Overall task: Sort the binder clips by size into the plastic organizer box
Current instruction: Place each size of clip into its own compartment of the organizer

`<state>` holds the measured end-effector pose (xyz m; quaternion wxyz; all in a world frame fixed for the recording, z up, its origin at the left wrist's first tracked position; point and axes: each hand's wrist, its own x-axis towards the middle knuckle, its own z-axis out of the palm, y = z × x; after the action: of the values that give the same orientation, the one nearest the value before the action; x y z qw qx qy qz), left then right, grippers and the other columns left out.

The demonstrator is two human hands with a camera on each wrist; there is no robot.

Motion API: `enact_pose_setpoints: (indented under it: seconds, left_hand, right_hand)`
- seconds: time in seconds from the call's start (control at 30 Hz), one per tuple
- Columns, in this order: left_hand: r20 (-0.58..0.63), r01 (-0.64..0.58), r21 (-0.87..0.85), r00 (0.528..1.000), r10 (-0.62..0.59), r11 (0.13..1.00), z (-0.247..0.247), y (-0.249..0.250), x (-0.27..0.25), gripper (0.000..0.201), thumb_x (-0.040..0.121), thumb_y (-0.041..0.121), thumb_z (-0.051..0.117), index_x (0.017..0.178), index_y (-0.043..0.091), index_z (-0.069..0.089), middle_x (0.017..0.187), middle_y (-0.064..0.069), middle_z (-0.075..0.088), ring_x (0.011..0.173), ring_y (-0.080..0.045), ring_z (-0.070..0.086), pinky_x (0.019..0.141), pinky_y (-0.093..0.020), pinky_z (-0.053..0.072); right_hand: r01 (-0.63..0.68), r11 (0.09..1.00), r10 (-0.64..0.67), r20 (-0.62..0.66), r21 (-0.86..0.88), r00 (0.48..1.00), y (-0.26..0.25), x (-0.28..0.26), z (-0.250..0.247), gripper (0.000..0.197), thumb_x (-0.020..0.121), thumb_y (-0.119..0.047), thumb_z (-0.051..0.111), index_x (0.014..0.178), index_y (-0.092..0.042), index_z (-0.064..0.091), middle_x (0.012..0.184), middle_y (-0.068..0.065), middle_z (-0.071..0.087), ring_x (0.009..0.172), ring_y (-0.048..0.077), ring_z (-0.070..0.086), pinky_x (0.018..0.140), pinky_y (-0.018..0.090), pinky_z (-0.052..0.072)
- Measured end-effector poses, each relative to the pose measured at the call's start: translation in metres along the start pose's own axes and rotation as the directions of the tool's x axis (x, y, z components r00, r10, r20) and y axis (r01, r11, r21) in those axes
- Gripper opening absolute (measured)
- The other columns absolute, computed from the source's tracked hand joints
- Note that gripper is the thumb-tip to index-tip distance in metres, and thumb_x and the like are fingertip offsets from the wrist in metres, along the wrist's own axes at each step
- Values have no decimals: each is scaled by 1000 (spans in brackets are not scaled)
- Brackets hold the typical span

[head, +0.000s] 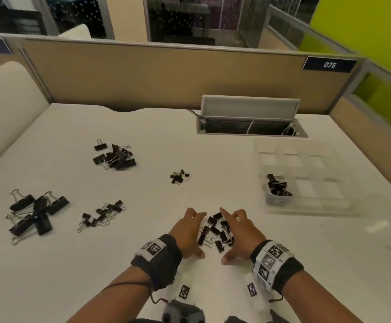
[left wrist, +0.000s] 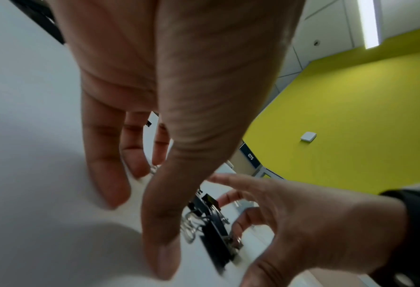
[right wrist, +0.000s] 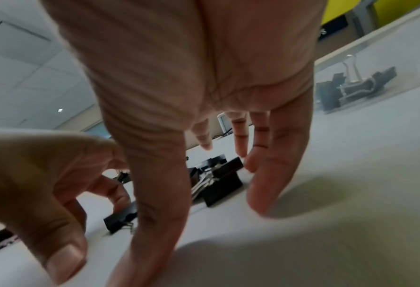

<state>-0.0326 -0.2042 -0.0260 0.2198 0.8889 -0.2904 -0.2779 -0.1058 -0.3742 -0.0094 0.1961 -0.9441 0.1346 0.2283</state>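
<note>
A pile of medium black binder clips (head: 216, 231) lies on the white table (head: 119, 264) near its front edge. My left hand (head: 194, 233) and right hand (head: 236, 231) flank the pile, fingers spread and fingertips down on the table, holding nothing. The left wrist view shows the left hand (left wrist: 154, 174) beside the clips (left wrist: 211, 223). In the right wrist view the right hand (right wrist: 204, 155) stands over the clips (right wrist: 218, 182). The clear organizer box (head: 306, 159) stands at the right, with clips (head: 278, 186) in its near-left compartment.
Four more clip piles lie on the table: large (head: 36, 213) at far left, small (head: 103, 213) beside it, medium-large (head: 115, 155) farther back, tiny (head: 179, 177) mid-table. An open cable hatch (head: 250, 120) sits at the back before a tan partition.
</note>
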Motion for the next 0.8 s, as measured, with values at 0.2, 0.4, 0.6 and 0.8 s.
enact_pose_setpoints:
  seconds: [0.2, 0.4, 0.6, 0.8]
  left_hand:
    - [-10, -25, -10, 1000, 25, 1000, 4, 10, 10, 85, 65, 28, 85, 137, 20, 41, 128, -1, 34, 104, -25, 57, 91, -31, 51]
    - [-2, -52, -27, 999, 52, 998, 5, 8, 17, 76, 63, 35, 85, 128, 23, 48, 119, -1, 50, 103, -19, 55, 88, -28, 49]
    - [-64, -36, -240, 998, 21, 970, 5, -3, 23, 56, 66, 30, 85, 113, 23, 57, 101, 2, 62, 79, -11, 55, 75, -24, 50]
    - [-140, -63, -368, 990, 12, 928, 9, -8, 20, 32, 81, 32, 74, 108, 20, 59, 93, 3, 62, 67, -2, 51, 68, -17, 43]
  right_hand:
    - [27, 999, -27, 6, -23, 1000, -12, 8, -4, 110, 54, -37, 90, 142, -29, 25, 133, 3, 27, 123, 26, 43, 103, 42, 44]
    - [53, 995, -49, -50, 88, 998, -11, 17, -1, 85, 58, -35, 87, 127, -24, 39, 124, 2, 32, 107, 20, 53, 94, 30, 49]
    - [93, 971, -81, -66, 222, 995, -3, 26, -4, 63, 64, -30, 85, 117, -26, 50, 116, 0, 41, 100, 16, 53, 83, 21, 46]
    - [164, 930, -120, -149, 329, 982, -5, 33, 0, 36, 73, -31, 79, 100, -30, 56, 106, -2, 54, 95, 12, 56, 80, 19, 44]
